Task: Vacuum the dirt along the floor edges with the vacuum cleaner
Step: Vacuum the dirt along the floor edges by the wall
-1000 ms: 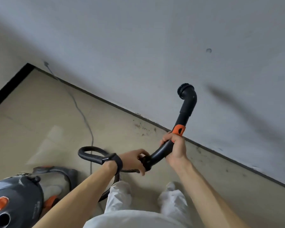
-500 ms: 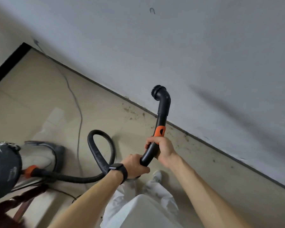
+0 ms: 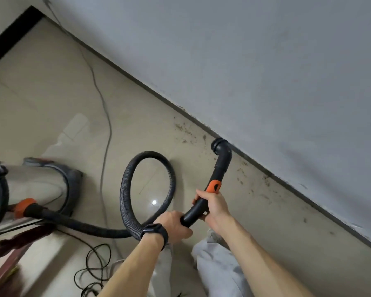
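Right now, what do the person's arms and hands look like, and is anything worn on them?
Both forearms are bare to the frame edge: no sleeves, no gloves. The left hand has a black watch with a dark rectangular face on a black strap at its wrist. The right hand and wrist wear nothing; no rings show.

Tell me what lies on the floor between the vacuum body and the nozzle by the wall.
Head view: the ribbed hose loops there, a thin grey cord runs through, and dirt specks lie near the nozzle.
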Action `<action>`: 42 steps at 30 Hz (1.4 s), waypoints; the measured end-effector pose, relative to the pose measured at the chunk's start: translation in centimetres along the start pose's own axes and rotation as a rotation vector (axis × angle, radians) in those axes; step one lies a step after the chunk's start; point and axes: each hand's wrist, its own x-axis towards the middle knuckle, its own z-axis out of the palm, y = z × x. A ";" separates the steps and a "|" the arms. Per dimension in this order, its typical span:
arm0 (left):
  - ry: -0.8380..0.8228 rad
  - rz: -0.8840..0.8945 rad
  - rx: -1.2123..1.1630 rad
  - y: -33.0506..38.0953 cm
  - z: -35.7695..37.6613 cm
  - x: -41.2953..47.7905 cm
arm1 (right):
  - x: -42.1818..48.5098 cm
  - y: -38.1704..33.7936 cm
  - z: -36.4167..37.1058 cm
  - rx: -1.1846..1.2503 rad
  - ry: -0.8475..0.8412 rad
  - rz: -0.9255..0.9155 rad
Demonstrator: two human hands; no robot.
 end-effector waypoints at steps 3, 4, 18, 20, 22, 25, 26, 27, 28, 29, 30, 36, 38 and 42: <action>-0.006 -0.029 -0.071 -3.9 0.3 5.2 | 5.9 1.5 2.6 -0.038 -0.016 -0.004; -0.006 -0.034 -0.093 -5.2 0.3 7.1 | 8.0 2.1 3.6 -0.060 -0.018 -0.011; -0.149 -0.002 -0.037 -17.5 -0.7 33.3 | 35.1 7.8 9.9 -0.270 -0.039 -0.213; -0.234 0.023 -0.048 -18.0 -1.4 37.1 | 38.9 8.2 9.2 -0.272 -0.033 -0.287; -0.168 0.057 -0.063 -18.2 -2.0 41.3 | 42.2 8.5 8.3 -0.287 -0.023 -0.372; 0.300 0.171 0.079 -17.5 -2.2 47.3 | 45.8 8.9 7.1 -0.288 -0.047 -0.454; 0.477 0.238 0.206 -17.2 -2.1 49.2 | 46.8 8.9 6.6 -0.279 -0.055 -0.465; 0.619 0.315 0.357 -16.8 -1.9 50.8 | 47.6 9.0 6.1 -0.271 -0.063 -0.471; 0.711 0.395 0.509 -16.5 -1.9 52.3 | 48.2 9.1 5.6 -0.265 -0.078 -0.472; 0.750 0.473 0.651 -16.4 -2.0 53.5 | 48.6 9.1 5.2 -0.266 -0.094 -0.474; 0.734 0.524 0.790 -16.4 -2.2 54.4 | 48.9 9.1 4.8 -0.272 -0.097 -0.482; 0.558 0.184 0.979 -22.2 -5.0 53.8 | 48.4 8.4 2.1 -0.396 0.208 -0.681; 0.520 0.067 0.899 -25.1 -6.2 52.8 | 48.4 8.2 1.5 -0.551 0.351 -0.768; 0.467 -0.194 0.825 -29.6 -7.9 51.5 | 50.0 8.5 1.4 -0.942 0.487 -0.916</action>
